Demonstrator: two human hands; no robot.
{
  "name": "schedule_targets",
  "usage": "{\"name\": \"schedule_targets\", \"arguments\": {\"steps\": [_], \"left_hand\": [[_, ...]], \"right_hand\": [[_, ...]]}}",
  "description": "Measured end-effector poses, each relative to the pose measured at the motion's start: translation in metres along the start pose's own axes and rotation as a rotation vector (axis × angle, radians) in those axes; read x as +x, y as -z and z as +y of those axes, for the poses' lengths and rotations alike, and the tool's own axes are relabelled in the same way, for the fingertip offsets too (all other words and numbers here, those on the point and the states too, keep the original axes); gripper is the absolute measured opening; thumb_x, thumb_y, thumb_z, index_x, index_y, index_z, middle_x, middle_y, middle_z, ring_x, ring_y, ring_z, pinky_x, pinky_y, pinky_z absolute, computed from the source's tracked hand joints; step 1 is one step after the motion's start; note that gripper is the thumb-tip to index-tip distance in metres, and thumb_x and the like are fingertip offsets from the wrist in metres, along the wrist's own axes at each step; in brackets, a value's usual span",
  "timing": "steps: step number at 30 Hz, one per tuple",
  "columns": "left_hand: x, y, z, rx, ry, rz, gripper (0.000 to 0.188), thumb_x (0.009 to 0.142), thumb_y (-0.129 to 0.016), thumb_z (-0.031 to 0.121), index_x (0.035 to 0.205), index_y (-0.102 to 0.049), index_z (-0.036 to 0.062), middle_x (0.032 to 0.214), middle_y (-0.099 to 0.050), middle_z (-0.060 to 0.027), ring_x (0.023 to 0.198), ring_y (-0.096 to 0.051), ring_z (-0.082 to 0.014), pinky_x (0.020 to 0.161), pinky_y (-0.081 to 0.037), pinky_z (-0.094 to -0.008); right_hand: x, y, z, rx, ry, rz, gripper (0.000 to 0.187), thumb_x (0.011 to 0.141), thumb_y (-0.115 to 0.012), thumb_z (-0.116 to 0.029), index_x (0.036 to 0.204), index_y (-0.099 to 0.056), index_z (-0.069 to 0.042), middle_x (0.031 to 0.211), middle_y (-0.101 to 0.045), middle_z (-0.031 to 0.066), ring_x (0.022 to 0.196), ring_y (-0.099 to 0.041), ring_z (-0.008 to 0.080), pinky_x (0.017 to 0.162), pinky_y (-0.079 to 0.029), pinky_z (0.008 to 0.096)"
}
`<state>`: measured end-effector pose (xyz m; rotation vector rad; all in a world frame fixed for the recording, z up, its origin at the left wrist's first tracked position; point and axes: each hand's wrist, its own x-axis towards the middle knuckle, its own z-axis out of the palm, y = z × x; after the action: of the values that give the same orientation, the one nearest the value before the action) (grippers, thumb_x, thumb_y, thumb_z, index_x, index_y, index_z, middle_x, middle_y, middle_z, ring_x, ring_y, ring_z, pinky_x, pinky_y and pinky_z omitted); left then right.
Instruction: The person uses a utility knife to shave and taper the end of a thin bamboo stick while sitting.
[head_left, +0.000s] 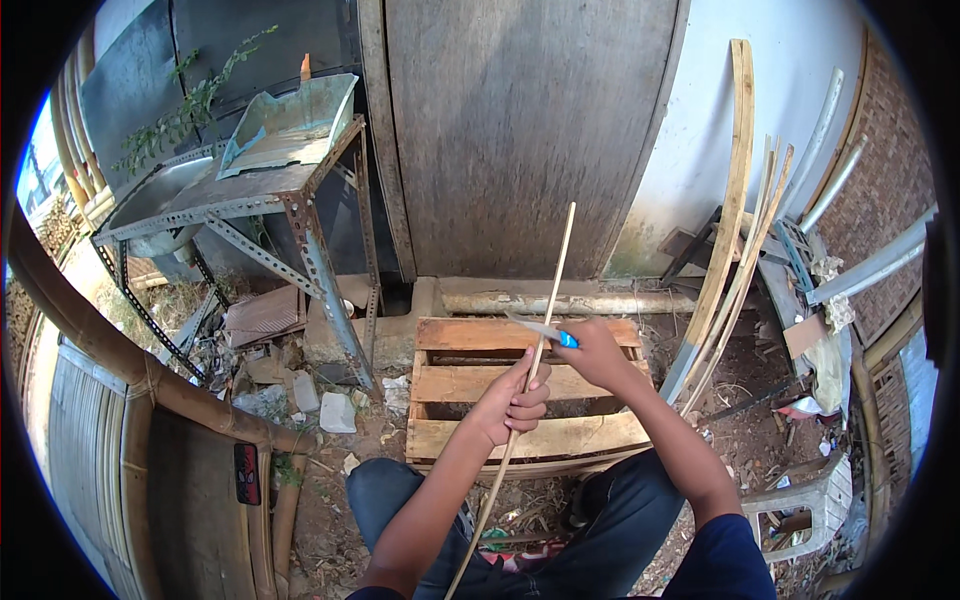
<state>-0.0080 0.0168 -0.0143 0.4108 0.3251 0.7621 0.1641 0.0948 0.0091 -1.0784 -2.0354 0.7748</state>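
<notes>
- Fingers of the left hand curl around a thin wooden stick that I see slanting upward.
- Right hand grips a blue-handled knife, blade crossing the stick.
- Beyond them, a slatted wooden pallet sits before a wooden door.

Bare earth ground carries most of it, strewn with wood chips, rubble and litter. On it stands a low wooden pallet with 3 broad top slats showing and gaps between them. A white block and a brown ridged panel lie to its left; a pale plastic frame lies to its right. At upper left, a metal-framed table bears a pale green, ragged-edged tray.
</notes>
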Motion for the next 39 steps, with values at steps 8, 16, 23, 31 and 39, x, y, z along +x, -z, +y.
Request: {"name": "schedule_targets", "arguments": {"steps": [8,16,23,31,39], "left_hand": [[0.006,-0.019,-0.035,0.152,0.117,0.135,0.055,0.094,-0.027,0.06,0.066,-0.035,0.0131,0.048,-0.018,0.0069,0.036,-0.014,-0.0027,0.03,-0.011,-0.019],[0.0,-0.021,-0.007,0.243,-0.027,0.255,0.051,0.095,-0.033,0.056,0.074,-0.039,0.0102,0.05,-0.023,0.006,0.035,-0.019,-0.0027,0.029,-0.017,-0.0176],[-0.004,-0.017,0.002,0.27,-0.146,0.397,0.045,0.095,-0.041,0.05,0.077,-0.041,0.0089,0.051,-0.025,0.0056,0.036,-0.022,-0.0031,0.031,-0.016,-0.0187],[-0.002,-0.015,0.0,0.321,-0.164,0.396,0.035,0.095,-0.046,0.041,0.079,-0.042,0.0095,0.053,-0.029,0.0049,0.037,-0.024,-0.003,0.032,-0.018,-0.0189],[-0.003,-0.015,-0.001,0.356,-0.174,0.423,0.034,0.095,-0.047,0.041,0.08,-0.043,0.0097,0.053,-0.03,0.0047,0.038,-0.025,-0.0028,0.033,-0.02,-0.0183]], "right_hand": [[0.032,0.042,0.042,-0.279,-0.092,0.377,0.038,0.081,-0.055,-0.02,0.061,-0.048,0.011,0.054,-0.045,0.0278,0.049,-0.047,0.043,0.051,-0.037,0.0463],[0.013,0.048,0.069,1.023,-0.38,0.13,0.04,0.087,-0.057,-0.018,0.057,-0.03,-0.015,0.046,-0.025,-0.0055,0.037,-0.022,0.0058,0.037,-0.014,0.0252],[0.003,0.028,0.034,0.977,-0.274,0.041,0.038,0.088,-0.059,-0.02,0.06,-0.035,-0.013,0.049,-0.027,-0.0059,0.039,-0.023,0.0055,0.038,-0.015,0.0245],[-0.002,0.017,0.023,0.704,-0.239,0.04,0.012,0.079,-0.06,-0.006,0.068,-0.055,-0.009,0.059,-0.044,-0.005,0.048,-0.033,0.0025,0.043,-0.023,0.0207],[-0.002,0.012,0.032,0.596,-0.319,0.044,0.015,0.076,-0.054,0.003,0.064,-0.053,-0.005,0.064,-0.052,-0.0009,0.079,-0.06,0.0128,0.065,-0.042,0.0221]]}}
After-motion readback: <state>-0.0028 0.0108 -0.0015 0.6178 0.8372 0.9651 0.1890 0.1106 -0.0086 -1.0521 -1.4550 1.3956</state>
